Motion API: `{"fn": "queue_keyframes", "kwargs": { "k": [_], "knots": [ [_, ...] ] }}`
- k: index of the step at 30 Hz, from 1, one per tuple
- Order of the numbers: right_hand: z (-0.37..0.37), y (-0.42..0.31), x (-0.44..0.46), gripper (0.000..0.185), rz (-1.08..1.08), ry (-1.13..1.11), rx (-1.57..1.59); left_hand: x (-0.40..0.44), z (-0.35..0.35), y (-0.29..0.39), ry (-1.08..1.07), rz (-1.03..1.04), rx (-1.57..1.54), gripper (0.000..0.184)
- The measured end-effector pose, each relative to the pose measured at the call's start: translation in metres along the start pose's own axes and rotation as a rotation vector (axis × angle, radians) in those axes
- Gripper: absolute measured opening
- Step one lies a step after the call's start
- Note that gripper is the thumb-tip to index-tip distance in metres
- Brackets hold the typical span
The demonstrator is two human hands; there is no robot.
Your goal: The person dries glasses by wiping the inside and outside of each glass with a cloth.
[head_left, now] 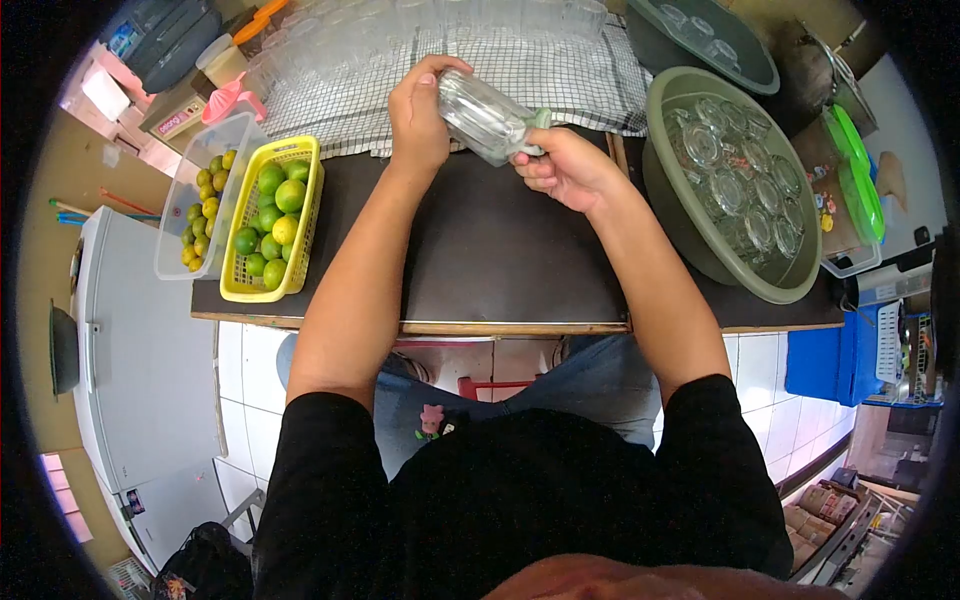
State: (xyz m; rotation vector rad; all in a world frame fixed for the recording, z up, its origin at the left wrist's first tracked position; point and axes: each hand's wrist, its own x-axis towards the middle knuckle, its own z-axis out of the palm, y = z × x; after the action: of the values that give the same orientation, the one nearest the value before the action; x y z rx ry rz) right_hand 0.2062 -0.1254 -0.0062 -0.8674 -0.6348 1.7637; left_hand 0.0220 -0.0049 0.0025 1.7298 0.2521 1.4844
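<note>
A clear glass jar (482, 115) is held tilted above the far part of the dark table, over the edge of a checkered cloth (350, 112). My left hand (420, 115) wraps round its base end. At the other end, my right hand (565, 165) is closed on a pale green cloth or sponge (541, 120) at the jar's mouth. To the right, a large olive-green basin (668, 200) holds several clear glass jars (730, 190). More clear glasses (375, 30) stand in rows on the checkered cloth.
At left on the table (480, 270) sit a yellow basket (237, 270) of green limes and a clear container (172, 245) of smaller citrus. A pink juicer (228, 100) stands behind them. A dark basin (765, 75) with glasses is at the back right, near green-lidded containers (865, 190).
</note>
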Motion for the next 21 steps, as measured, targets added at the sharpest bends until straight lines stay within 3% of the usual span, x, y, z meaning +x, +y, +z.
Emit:
{"fn": "queue_keyframes", "kwargs": {
  "k": [2,4,5,6,7,8,11,12,15,16,21],
  "knots": [
    [-0.002,0.006,0.002,0.02,-0.013,0.011,0.021,0.004,-0.004,-0.004,-0.019,0.018,0.058,0.043],
    [0.02,0.008,-0.004,0.022,-0.266,0.312,-0.245,0.012,-0.006,-0.001,-0.103,-0.174,0.177,0.057],
    [0.021,0.009,-0.004,0.022,-0.364,0.361,-0.362,0.019,-0.013,-0.008,-0.137,-0.21,0.162,0.06],
    [0.026,0.011,-0.004,0.022,-0.361,0.356,-0.364,0.02,-0.014,-0.002,-0.105,-0.418,-0.051,0.06],
    [0.033,0.012,-0.005,0.021,-0.558,0.4,-0.537,0.021,-0.016,0.005,-0.07,-0.62,-0.267,0.06],
    [0.038,0.013,-0.005,0.022,-0.757,0.44,-0.709,0.021,-0.02,0.013,-0.08,-0.671,-0.43,0.062],
    [0.031,0.017,-0.006,0.041,-1.077,0.352,-1.189,0.021,-0.026,0.012,-0.143,-0.786,-0.337,0.069],
    [0.036,0.017,-0.008,0.051,-1.057,0.338,-1.213,0.021,-0.023,0.01,-0.069,-0.757,-0.275,0.07],
    [0.038,0.019,-0.01,0.053,-1.086,0.455,-1.448,0.021,-0.03,0.01,-0.098,-0.791,-0.151,0.061],
    [0.036,0.016,-0.014,0.053,-0.931,0.458,-1.577,0.02,-0.029,0.009,-0.096,-0.789,-0.152,0.061],
    [0.024,0.025,-0.003,0.045,-1.037,0.509,-1.509,0.011,-0.005,0.008,-0.097,-0.664,-0.15,0.048]
  ]
}}
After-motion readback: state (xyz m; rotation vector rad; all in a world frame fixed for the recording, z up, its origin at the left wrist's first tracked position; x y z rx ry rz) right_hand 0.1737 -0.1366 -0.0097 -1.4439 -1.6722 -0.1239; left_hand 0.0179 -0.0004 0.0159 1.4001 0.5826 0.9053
